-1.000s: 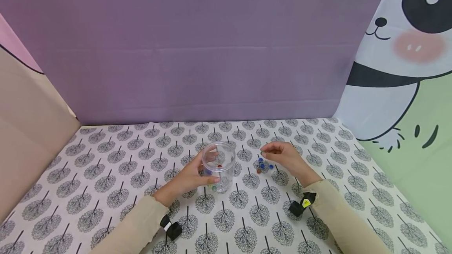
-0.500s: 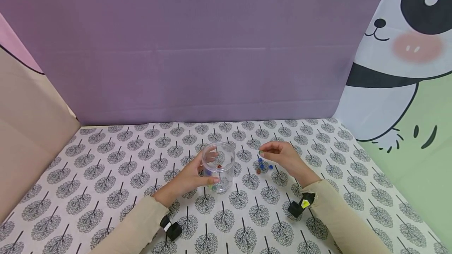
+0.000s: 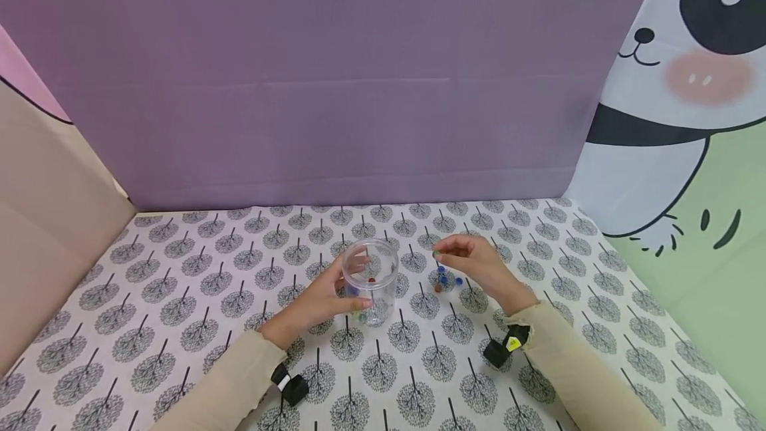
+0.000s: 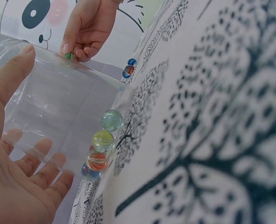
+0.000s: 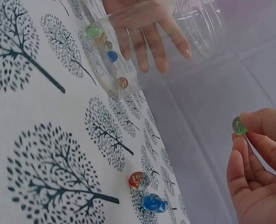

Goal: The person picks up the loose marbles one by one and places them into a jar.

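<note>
A clear plastic jar (image 3: 371,279) stands upright on the tree-print cloth, with several marbles (image 4: 102,140) on its bottom. My left hand (image 3: 323,298) curls round the jar's side and holds it; the same jar (image 5: 142,42) shows in the right wrist view with my fingers behind its wall. My right hand (image 3: 473,261) hovers to the right of the jar and pinches a small green marble (image 5: 239,126) between thumb and forefinger. The green marble (image 4: 68,55) is level with the jar's rim and apart from it.
Loose marbles lie on the cloth below my right hand: blue ones (image 3: 444,278) and a red one (image 5: 138,180) beside a blue one (image 5: 154,202). A purple backdrop (image 3: 335,85) closes the far side; a panda-print wall (image 3: 688,118) stands at the right.
My right hand with the green marble has risen slightly and drifted left toward the jar. The left hand and jar have stayed put.
</note>
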Tool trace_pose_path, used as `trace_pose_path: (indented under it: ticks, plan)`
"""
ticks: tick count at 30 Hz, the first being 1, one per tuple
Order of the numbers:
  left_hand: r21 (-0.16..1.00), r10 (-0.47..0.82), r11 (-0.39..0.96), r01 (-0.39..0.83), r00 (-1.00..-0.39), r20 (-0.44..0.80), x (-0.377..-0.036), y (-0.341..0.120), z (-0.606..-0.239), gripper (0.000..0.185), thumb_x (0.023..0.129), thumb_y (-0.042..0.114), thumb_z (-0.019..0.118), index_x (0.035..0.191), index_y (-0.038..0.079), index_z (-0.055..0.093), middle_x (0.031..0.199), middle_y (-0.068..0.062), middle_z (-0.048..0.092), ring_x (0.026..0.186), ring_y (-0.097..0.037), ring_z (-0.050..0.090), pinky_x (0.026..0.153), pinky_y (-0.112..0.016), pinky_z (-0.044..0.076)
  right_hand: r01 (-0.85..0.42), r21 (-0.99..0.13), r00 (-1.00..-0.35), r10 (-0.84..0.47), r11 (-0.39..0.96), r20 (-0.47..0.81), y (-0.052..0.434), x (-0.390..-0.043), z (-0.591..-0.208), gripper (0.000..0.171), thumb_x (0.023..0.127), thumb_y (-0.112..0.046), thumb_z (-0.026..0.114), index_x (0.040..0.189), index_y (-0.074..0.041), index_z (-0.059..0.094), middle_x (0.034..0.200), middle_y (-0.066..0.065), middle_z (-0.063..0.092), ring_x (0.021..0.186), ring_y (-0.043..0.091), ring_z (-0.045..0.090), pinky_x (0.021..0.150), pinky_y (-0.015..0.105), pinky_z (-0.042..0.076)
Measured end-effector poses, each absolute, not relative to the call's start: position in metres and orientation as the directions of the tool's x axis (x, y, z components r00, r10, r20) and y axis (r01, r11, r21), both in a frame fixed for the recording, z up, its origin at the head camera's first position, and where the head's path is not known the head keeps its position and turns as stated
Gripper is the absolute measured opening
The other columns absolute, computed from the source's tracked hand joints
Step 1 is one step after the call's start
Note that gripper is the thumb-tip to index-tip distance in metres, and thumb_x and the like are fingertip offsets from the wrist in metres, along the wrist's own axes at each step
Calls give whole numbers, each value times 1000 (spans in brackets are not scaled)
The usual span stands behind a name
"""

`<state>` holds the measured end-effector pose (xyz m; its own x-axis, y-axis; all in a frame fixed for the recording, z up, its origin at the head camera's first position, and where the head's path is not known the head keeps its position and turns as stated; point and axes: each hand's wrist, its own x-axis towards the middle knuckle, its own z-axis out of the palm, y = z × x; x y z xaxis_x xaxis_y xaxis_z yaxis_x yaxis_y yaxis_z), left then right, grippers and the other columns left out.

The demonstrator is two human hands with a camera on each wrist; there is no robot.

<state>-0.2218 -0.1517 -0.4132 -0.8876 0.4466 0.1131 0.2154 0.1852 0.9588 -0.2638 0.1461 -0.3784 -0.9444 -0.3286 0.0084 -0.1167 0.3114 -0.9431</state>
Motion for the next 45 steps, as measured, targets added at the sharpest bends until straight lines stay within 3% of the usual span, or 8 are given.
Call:
trace_pose_path:
  ticks: [7, 12, 16, 24, 31, 34, 45]
  plan:
    - [956, 446, 191, 221, -887, 115, -222, -151, -413, 94, 74, 16, 79, 149, 25, 22, 149, -13, 33, 126, -44, 41, 100, -56, 39, -131, -950, -938, -347, 282, 26, 142, -263, -376, 29, 86, -15, 67, 109, 2, 63, 100, 7, 66, 98, 39, 57, 88, 45, 50]
    - [957, 445, 192, 216, -889, 111, -222, -151, -412, 95, 74, 15, 78, 149, 22, 20, 150, -13, 32, 126, -45, 42, 98, -54, 43, -160, -951, -931, -361, 266, 55, 138, -263, -374, 31, 86, -14, 67, 110, 5, 61, 96, 3, 66, 93, 35, 58, 84, 42, 51]
    - [958, 442, 198, 208, -891, 102, -222, -152, -412, 94, 74, 15, 79, 149, 26, 22, 150, -12, 32, 127, -45, 40, 97, -53, 43, -167, -952, -929, -365, 258, 64, 136, -263, -374, 31, 86, -12, 67, 111, 6, 61, 94, 1, 66, 91, 32, 59, 82, 37, 52]
    - [961, 446, 185, 204, -889, 103, -222, -152, -413, 93, 74, 14, 78, 148, 27, 23, 150, -13, 32, 127, -45, 40, 99, -55, 41, -179, -953, -924, -373, 244, 78, 133, -259, -370, 27, 86, -9, 66, 109, 4, 63, 96, 4, 66, 92, 33, 59, 83, 39, 52]
    - [959, 450, 179, 222, -885, 121, -223, -151, -414, 93, 75, 15, 78, 149, 24, 22, 150, -15, 31, 127, -46, 39, 100, -56, 40, -182, -952, -924, -374, 245, 80, 127, -256, -366, 25, 86, -11, 66, 108, 1, 64, 104, 17, 65, 93, 36, 59, 85, 44, 52]
    - [957, 451, 182, 228, -884, 125, -223, -151, -414, 93, 75, 15, 78, 149, 24, 22, 150, -15, 32, 127, -46, 40, 100, -56, 40, -185, -952, -920, -383, 242, 82, 125, -256, -366, 27, 86, -12, 66, 109, 3, 63, 106, 22, 64, 89, 30, 61, 84, 41, 52]
    - [957, 442, 194, 215, -890, 111, -223, -151, -412, 94, 74, 16, 79, 149, 24, 22, 149, -11, 34, 127, -44, 41, 101, -55, 39, -171, -953, -917, -394, 251, 61, 122, -255, -363, 30, 86, -20, 68, 109, -2, 64, 97, 7, 67, 92, 37, 58, 80, 40, 52]
